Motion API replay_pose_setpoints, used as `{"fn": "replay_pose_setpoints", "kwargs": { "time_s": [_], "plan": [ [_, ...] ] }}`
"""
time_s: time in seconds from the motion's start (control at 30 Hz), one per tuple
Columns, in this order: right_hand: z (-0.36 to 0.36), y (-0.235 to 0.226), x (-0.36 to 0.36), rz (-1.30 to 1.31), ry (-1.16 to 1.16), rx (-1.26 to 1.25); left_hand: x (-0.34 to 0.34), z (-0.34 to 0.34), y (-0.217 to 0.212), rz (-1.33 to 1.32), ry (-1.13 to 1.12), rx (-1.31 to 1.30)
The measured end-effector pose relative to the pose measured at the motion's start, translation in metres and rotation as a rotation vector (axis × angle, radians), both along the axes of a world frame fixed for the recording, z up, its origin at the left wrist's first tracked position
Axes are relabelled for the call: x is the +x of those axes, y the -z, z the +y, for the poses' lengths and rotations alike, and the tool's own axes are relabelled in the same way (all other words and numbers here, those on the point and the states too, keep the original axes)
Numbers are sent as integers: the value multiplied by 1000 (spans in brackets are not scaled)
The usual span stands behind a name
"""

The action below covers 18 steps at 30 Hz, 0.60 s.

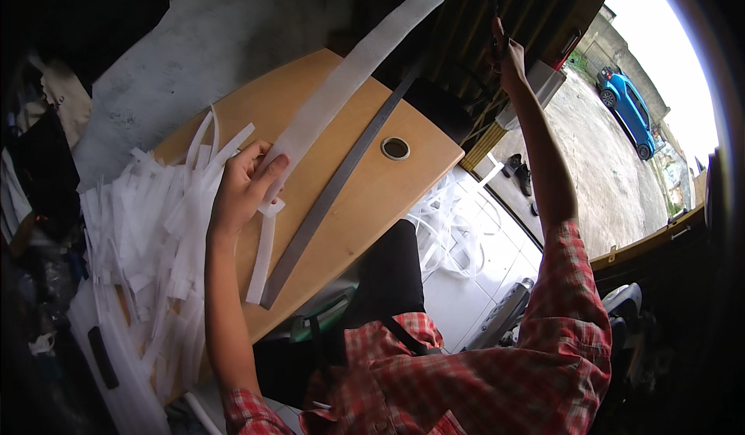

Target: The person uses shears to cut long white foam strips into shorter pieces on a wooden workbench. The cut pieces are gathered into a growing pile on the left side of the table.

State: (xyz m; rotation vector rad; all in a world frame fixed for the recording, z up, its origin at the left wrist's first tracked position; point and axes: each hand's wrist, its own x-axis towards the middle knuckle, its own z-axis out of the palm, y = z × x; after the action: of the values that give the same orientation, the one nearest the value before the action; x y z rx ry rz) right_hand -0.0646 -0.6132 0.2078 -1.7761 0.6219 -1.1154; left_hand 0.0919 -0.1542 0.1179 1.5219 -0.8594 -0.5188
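Pinching a wide white strip (341, 86) near its lower end, between thumb and bent fingers of the left hand (247, 183). Rising from that grip in a shallow curve toward the upper right, above the wooden tabletop (365, 218), and running up to the upper edge of the view. Closed around a dark tool (497, 45) with the right hand (510, 62), well apart from the left grip, above and to its right. Reaching thin and dark from those fingers to near the strip's far end; hard to tell what kind.

Just below the left grip, a narrow white strip (262, 260); cannot tell whether held as well. Right of that, lying slantwise across the tabletop, a dark grey bar (338, 179). Farther right, a round hole (396, 149) with a rim, set into the tabletop, dark inside.

Left of the left grip, heaped loosely on the tabletop, a pile of white strips (155, 225). Lower left of the grip, translucent plastic (136, 373) with a dark oblong mark; cannot tell whether a bag or a box, nor what is in it. Below the right grip, on the tiled floor (466, 295), tangled white loops (450, 233).
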Motion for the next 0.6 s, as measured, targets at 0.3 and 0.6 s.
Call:
{"fn": "replay_pose_setpoints", "kwargs": {
  "time_s": [0.3,0.6],
  "plan": [
    [-105,30,54,407,461,-125,-12,49,42,-81,-143,176],
    [-132,92,80,518,470,-108,-19,28,91,-401,-303,316]
  ]
}}
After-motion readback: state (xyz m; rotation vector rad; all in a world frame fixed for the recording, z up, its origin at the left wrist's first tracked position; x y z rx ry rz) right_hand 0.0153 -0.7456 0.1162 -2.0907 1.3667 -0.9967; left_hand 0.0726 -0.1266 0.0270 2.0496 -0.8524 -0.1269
